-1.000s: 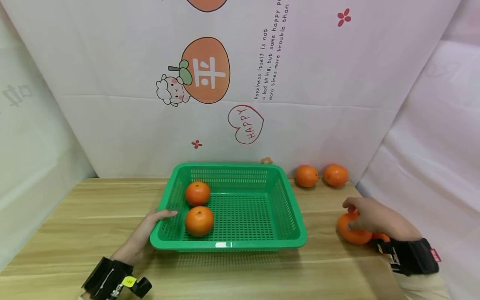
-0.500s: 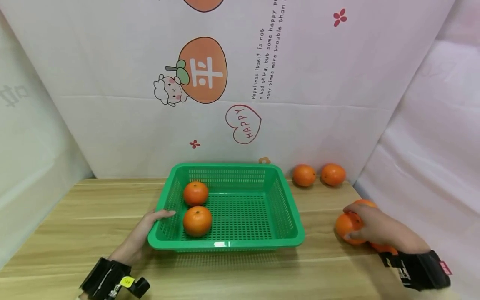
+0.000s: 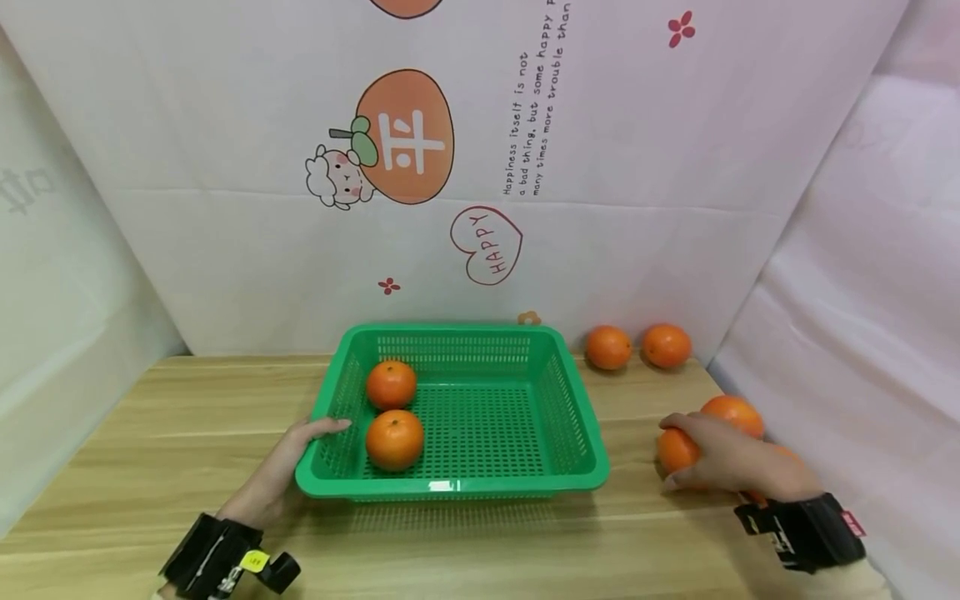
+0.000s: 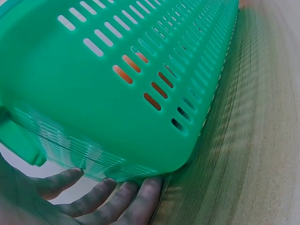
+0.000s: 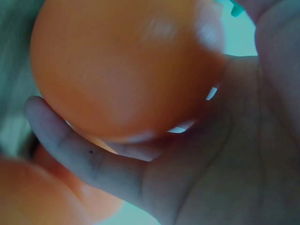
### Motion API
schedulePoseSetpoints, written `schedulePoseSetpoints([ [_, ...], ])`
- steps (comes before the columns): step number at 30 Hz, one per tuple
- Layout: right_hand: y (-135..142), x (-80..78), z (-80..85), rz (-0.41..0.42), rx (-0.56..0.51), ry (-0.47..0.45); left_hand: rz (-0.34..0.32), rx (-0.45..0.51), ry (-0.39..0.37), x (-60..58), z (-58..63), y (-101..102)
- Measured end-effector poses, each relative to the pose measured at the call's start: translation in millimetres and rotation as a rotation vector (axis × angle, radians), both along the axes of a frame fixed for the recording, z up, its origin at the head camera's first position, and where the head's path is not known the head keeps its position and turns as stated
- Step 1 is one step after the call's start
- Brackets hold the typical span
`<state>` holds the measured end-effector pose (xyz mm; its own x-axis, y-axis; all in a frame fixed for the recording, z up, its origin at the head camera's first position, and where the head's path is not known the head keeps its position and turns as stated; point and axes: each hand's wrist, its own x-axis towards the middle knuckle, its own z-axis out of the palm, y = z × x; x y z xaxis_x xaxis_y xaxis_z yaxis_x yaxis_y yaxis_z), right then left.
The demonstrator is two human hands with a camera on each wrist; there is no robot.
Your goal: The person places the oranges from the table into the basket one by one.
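Note:
My left hand (image 3: 288, 458) holds the left side of a green plastic basket (image 3: 517, 483), its thumb over the rim. In the left wrist view the fingers (image 4: 101, 194) touch the outside of the slotted wall. Two oranges, one farther (image 3: 392, 385) and one nearer (image 3: 394, 442), lie at the basket's left end. Right of the basket, my right hand (image 3: 727, 458) grips another orange (image 3: 678, 451). The right wrist view has this orange (image 5: 126, 70) large against the palm, with fingers curled around it. Beside that hand is one more orange (image 3: 735, 412), and others are partly hidden.
Two oranges, a left one (image 3: 608, 347) and a right one (image 3: 666, 346), stand at the table's back right, near the printed cloth backdrop (image 3: 600, 258). White cloth (image 3: 847, 333) borders the right side. Wooden tabletop (image 3: 187, 425) extends left of the basket.
My right hand has lowered from above the orange, taken hold of it and shifted slightly left, exposing the orange behind it. The left hand has kept its place on the basket.

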<state>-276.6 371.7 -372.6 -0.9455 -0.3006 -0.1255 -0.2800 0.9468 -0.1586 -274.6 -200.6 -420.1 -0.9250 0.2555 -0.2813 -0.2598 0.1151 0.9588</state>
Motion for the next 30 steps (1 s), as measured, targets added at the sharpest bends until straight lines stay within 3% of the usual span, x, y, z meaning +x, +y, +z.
schedulePoseSetpoints([
  [10, -11.5, -6.1, -13.0, -0.031, -0.017, 0.039, -0.031, 0.073, -0.018, -1.1, 3.9, -0.3],
  [30, 0.6, -7.4, -22.1, -0.006, -0.045, 0.056, -0.051, 0.05, 0.002, -0.7, 0.3, 0.2],
])
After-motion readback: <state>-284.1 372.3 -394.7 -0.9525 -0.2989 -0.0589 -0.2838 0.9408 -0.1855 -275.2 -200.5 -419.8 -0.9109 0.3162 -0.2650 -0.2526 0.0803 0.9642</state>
